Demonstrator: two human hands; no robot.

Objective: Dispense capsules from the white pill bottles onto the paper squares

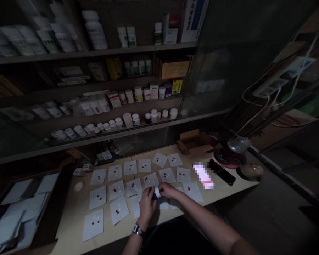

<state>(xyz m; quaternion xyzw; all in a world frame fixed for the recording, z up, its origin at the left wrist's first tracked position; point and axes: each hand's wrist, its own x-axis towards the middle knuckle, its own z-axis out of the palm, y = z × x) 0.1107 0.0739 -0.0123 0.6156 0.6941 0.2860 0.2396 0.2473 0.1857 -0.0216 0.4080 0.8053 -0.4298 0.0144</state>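
Note:
My left hand (147, 203), with a watch on the wrist, is closed around a small dark pill bottle. The bottle's white cap (157, 192) points to the right, and the fingers of my right hand (168, 190) are closed on it. Most of the bottle's body is hidden by my left fingers. Below and around both hands, square white papers (93, 225) lie in rows on the table (69, 216). Dark red and white pills (117, 211) sit on many of them. My forearms cover some of the nearest papers.
Shelves behind the table hold medicine bottles (138, 94) and boxes. An open cardboard box (194, 141), a black phone (225, 176) and a blurred bright screen (203, 175) are at right. A wooden drawer (46, 212) with white papers stands left. A round white lid (78, 186) lies nearby.

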